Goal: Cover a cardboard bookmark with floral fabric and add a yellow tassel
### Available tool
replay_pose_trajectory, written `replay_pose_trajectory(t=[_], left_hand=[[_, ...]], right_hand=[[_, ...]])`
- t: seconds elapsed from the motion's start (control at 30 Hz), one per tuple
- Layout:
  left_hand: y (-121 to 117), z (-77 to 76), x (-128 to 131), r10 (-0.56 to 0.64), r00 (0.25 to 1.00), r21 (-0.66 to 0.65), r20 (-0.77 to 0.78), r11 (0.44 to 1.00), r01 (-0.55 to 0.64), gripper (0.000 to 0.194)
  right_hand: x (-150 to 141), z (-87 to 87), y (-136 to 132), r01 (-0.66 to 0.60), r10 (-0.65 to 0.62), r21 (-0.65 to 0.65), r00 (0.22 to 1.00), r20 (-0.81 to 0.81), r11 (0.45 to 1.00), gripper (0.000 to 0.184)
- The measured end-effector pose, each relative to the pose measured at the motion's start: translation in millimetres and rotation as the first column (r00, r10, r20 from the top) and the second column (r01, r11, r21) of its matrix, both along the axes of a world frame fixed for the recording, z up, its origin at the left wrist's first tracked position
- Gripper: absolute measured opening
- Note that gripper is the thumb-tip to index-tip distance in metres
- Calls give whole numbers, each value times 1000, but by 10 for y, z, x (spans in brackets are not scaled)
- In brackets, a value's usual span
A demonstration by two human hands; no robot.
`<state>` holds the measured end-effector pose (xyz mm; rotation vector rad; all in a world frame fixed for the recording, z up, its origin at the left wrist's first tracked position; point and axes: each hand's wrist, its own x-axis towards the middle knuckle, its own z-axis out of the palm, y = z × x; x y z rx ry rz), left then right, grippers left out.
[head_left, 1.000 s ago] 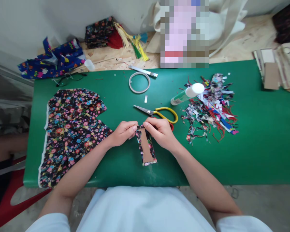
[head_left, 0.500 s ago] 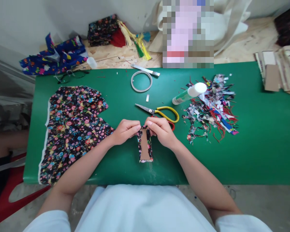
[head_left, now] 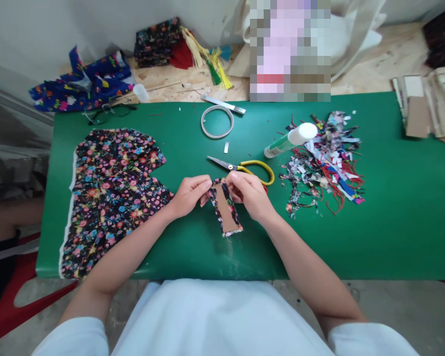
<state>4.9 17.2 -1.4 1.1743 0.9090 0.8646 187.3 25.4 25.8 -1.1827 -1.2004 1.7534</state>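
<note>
Between my hands is a small cardboard strip (head_left: 226,213) with black floral fabric folded over its edges, its bare brown middle facing up. My left hand (head_left: 189,196) is closed on its upper left corner, thumb and fingers pinching. At the upper right corner my right hand (head_left: 252,194) is closed too, its fingertips on the fabric edge. Just beyond the right hand lie scissors (head_left: 257,164) with yellow handles, partly covered by that hand. A glue stick (head_left: 291,140) with a white cap stands or lies slanted to the right of them; I cannot tell which.
A large piece of floral fabric (head_left: 114,198) covers the left of the green table mat (head_left: 393,212). Fabric scraps (head_left: 324,165) pile up at the right. Farther back are a tape ring (head_left: 217,122), a cutter knife (head_left: 224,105), glasses (head_left: 109,111) and blue fabric (head_left: 83,84).
The covered strip has risen slightly in view and its lower end has swung to the right. Both hands keep their places at its upper corners, with the right fingers shifting a little.
</note>
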Motion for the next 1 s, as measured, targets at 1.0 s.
replay_pose_trajectory(t=[1.0], left_hand=[[-49,-78,-35,263,964,-29,-32,964,-264,62]], right_hand=[[126,54,44,21,-32,94,993,112,995,27]])
